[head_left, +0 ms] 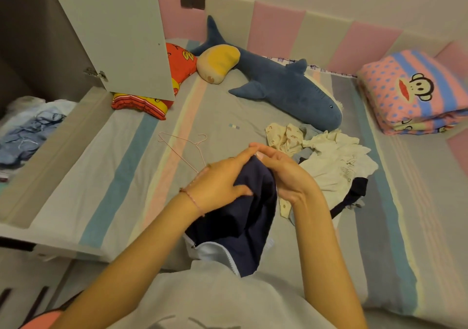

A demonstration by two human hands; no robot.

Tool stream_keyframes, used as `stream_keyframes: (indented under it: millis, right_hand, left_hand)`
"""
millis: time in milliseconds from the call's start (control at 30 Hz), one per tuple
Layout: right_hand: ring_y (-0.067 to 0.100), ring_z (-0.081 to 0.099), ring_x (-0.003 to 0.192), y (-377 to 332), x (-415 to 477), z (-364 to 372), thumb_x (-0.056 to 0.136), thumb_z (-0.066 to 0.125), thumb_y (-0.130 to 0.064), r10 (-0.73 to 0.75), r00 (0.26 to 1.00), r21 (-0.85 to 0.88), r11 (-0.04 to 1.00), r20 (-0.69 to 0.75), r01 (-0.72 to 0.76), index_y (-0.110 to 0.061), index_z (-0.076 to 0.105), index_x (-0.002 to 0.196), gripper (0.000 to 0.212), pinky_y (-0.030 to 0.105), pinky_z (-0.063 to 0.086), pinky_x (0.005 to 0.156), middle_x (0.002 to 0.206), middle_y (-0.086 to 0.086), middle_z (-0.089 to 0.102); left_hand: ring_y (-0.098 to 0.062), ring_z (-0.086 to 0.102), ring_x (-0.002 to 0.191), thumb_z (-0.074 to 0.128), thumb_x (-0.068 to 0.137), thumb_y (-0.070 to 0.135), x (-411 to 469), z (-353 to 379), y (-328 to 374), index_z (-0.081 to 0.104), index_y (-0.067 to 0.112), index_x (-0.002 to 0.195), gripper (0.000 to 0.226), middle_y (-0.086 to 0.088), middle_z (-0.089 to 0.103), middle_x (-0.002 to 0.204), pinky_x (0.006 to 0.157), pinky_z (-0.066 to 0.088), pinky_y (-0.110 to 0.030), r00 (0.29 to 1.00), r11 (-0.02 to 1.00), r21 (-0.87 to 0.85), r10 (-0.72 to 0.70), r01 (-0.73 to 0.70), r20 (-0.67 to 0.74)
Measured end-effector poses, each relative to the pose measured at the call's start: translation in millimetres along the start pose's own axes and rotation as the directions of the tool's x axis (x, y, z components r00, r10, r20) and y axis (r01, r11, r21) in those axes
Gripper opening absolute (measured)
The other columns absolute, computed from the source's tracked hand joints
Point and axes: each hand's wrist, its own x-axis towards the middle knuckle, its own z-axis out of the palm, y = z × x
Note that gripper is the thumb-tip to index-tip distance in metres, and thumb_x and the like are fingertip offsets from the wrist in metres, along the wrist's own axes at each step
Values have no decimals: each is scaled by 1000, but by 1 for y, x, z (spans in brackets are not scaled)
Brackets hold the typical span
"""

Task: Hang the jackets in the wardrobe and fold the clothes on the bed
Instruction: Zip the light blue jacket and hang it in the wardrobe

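I hold a dark navy jacket [250, 217] with a pale lining and a zip above the striped bed [106, 177]. My left hand [222, 179] grips its upper edge, thumb pressed into the cloth. My right hand [283, 171] pinches the same edge from the other side, and the fingertips of both hands meet at the top. A thin pink wire hanger [184, 149] lies on the bed just beyond my left hand. A heap of cream, patterned and dark clothes [329, 159] lies to the right of my hands.
An open wardrobe door [119, 32] juts over the bed at the left, with blue clothes [27, 131] piled inside. A blue plush shark [283, 85], a yellow cushion [217, 63] and a red pillow [177, 68] lie at the back. A folded pink quilt [415, 90] sits far right.
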Motion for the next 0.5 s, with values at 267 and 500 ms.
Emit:
stream_keyframes:
  millis: [267, 500]
  right_hand:
    - [11, 62, 92, 19, -20, -19, 86, 67, -12, -190, 959, -558, 828, -208, 43, -16, 61, 110, 25, 23, 50, 82, 103, 0, 63]
    - [15, 63, 89, 68, -14, -32, 98, 49, -18, -89, 971, -583, 810, -222, -59, -13, 66, 100, 18, 19, 54, 74, 96, 4, 68]
  left_hand:
    - [-39, 60, 85, 43, 96, 12, 1, 2, -10, 36, 23, 143, 48, -21, 66, 97, 74, 49, -44, 927, 973, 199, -36, 118, -373]
    - [-38, 61, 87, 48, 94, 9, 0, -7, -19, 52, 20, 132, 40, -20, 68, 98, 78, 50, -41, 858, 979, 100, -106, 180, -503]
